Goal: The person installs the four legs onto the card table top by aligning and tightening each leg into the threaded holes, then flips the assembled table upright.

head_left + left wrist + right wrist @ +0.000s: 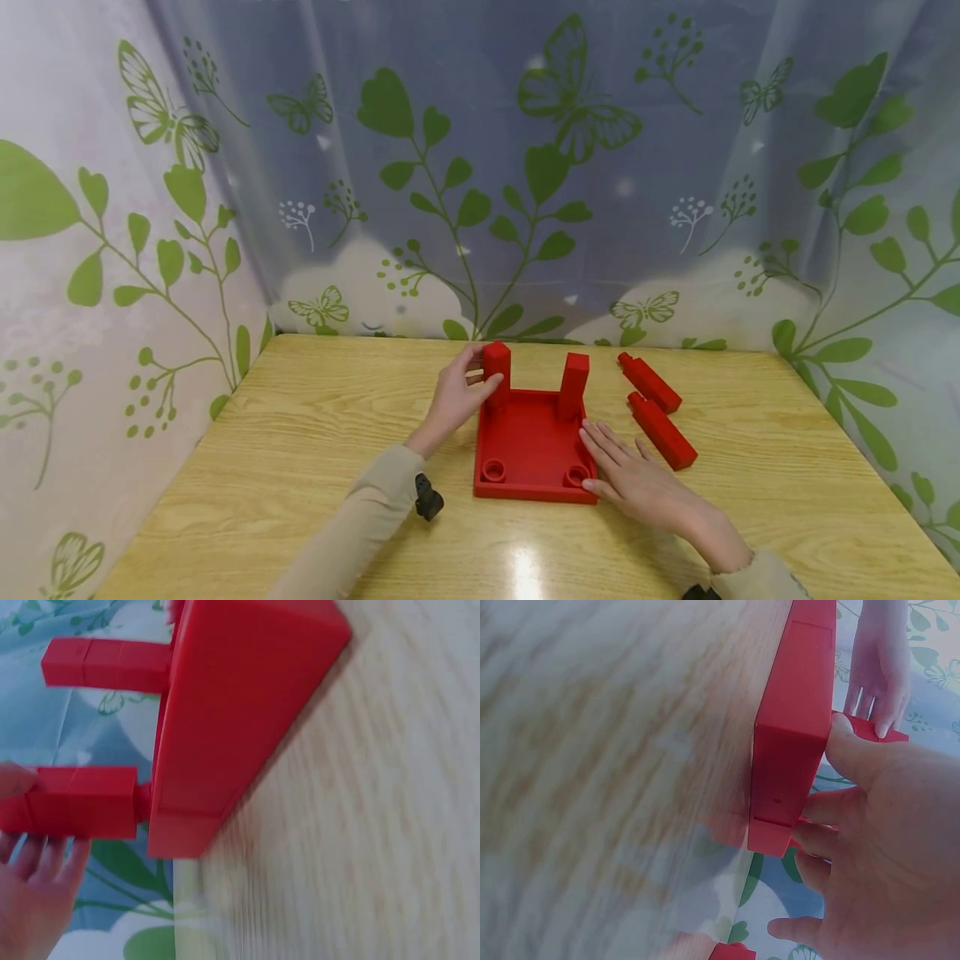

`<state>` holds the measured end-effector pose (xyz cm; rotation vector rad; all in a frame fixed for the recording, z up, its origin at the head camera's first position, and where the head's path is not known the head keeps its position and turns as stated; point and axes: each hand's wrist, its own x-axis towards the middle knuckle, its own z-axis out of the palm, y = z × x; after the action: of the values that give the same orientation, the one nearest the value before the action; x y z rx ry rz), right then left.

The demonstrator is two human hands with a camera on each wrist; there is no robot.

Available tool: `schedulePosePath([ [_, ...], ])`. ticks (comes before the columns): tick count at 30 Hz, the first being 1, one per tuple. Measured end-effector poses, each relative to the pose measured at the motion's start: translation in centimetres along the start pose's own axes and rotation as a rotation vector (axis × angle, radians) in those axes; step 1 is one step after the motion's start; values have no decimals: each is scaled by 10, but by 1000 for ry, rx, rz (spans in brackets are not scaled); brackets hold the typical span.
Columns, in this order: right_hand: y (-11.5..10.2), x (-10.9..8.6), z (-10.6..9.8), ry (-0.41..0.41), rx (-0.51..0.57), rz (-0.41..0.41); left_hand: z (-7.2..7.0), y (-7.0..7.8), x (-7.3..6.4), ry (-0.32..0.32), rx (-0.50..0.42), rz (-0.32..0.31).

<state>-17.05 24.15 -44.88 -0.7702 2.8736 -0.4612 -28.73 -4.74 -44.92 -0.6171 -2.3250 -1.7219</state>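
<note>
left hand (pixel 453 396) pinches post (pixel 498 365) | right hand (pixel 641 487) straight-fingered at tray's (pixel 532 493) right edge | loose posts (pixel 663 432) beside | table edge (pixel 186 473) well leftward

I'm seeing a light wood-grain tbl (pixel 315 400) carrying 1 red sq. tray (pixel 525 493) approx. mid-tbl; 2 loose red posts (pixel 664 433) are lying near each other to its R.

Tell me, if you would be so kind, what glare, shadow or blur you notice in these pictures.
Head view: a bright patch of glare on the table, nearer the camera than the red tray; left wrist view: a soft shadow along the tray's edge, wood grain blurred; right wrist view: tabletop smeared, a faint red reflection beside the tray, the left hand pale and washed out.
</note>
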Motion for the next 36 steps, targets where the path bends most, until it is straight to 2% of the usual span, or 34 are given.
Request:
schedulePosePath([
  [5, 0, 0, -1, 6, -4, -6, -9, -3, 3, -124, -97, 3],
  [8, 0, 0, -1, 0, -4, -2, -11, -4, 3, -179, -116, 13],
  [14, 1, 0, 0, -5, 0, 1, -12, -5, 3, -202, -124, 21],
  [19, 1, 0, 0, -3, 1, 2, -8, 0, 1, -138, -51, -10],
  [23, 1, 0, 0, -3, 1, -1, 1, 3, -2, -20, 52, -36],
  [26, 0, 1, -1, -7, 7, -2, 8, 3, -4, 73, 100, -41],
  [29, -1, 1, -2, -8, 14, -6, 12, 3, -5, 140, 120, -36],
  [32, -1, 1, -1, -4, 12, -9, 14, 4, -6, 175, 126, -23],
  [36, 0, 1, -1, 3, 14, -9, 15, 5, -6, 181, 123, -14],
])
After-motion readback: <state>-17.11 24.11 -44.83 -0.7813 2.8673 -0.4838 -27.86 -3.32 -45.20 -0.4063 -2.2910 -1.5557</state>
